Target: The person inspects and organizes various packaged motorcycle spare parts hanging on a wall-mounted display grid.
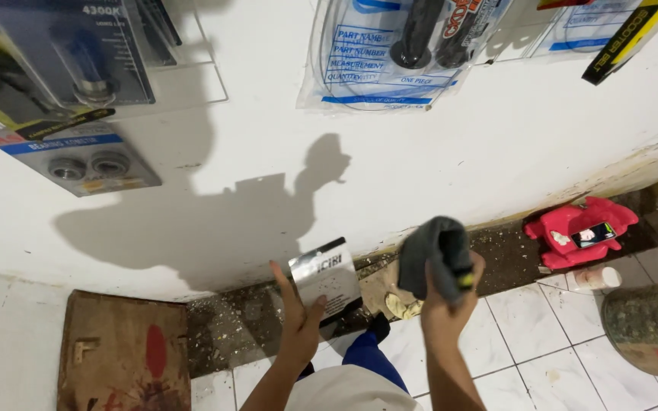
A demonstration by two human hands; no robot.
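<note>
Grey cloth [437,255]: bunched in the right hand [445,304], fingers curling tight around it, raised in front of the white wall [496,144].
Silver packet [327,278]: the left hand [298,323] is pinching its lower edge, thumb against fingers, holding it upright just beside the cloth.
Step, as I judge it: wiping the packet is in hand.
Next move: calling for bringing cloth and packet together.

We see a flat silver packet [327,278] held up, tilted, near the white wall. Just beside it is a bunched-up gray cloth [437,257].
</note>
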